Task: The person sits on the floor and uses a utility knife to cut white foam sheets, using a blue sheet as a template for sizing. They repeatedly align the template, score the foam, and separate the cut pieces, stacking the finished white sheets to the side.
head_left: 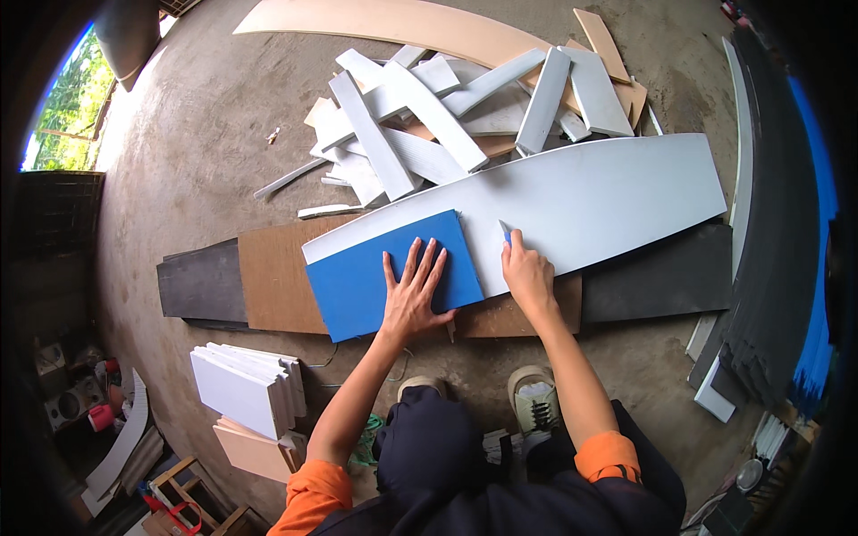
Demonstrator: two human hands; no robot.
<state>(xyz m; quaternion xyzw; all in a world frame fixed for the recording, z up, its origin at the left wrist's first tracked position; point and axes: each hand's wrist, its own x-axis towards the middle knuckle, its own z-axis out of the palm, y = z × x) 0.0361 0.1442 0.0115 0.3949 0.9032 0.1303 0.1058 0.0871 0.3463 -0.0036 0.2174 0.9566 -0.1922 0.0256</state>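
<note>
My left hand point(413, 293) lies flat with fingers spread on a blue rectangular board point(357, 286). That board rests on the left end of a long white board point(617, 196). In my right hand point(529, 272) is a utility knife point(504, 230) with a blue part showing; its blade points away from me, over the white board, a little right of the blue board's edge. Whether the tip touches the surface I cannot tell. Beneath the white board lie a brown board point(279, 277) and dark boards point(661, 277).
White offcut strips point(438, 116) are heaped beyond the boards, near a long tan sheet point(375, 20). A stack of white panels point(237, 389) stands at left above tan pieces point(255, 447). Dark sheets point(769, 223) lie along the right. My shoes point(534, 397) are close to the boards.
</note>
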